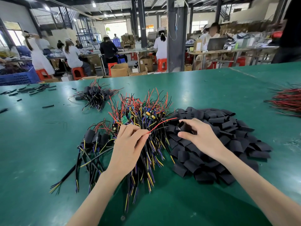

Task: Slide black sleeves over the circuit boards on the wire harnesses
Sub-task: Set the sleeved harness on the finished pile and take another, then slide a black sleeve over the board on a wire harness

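Note:
A tangled heap of wire harnesses (143, 115) with small circuit boards and red, black, yellow and purple wires lies in the middle of the green table (32, 144). My left hand (128, 144) pinches the red and black wires (162, 123) of one harness above the heap. To the right spreads a large pile of flat black sleeves (219, 141). My right hand (200, 136) hovers over that pile and holds one black sleeve (184, 125) between fingers and thumb, its mouth facing the wire tips. A small bunch of sleeved harnesses (96, 137) lies to the left.
Another bundle of sleeved harnesses (96, 95) sits farther back on the left. Loose black tube offcuts (32, 90) are scattered at the far left. Red and black wires (288, 100) lie at the right edge. Workers sit at benches beyond the table.

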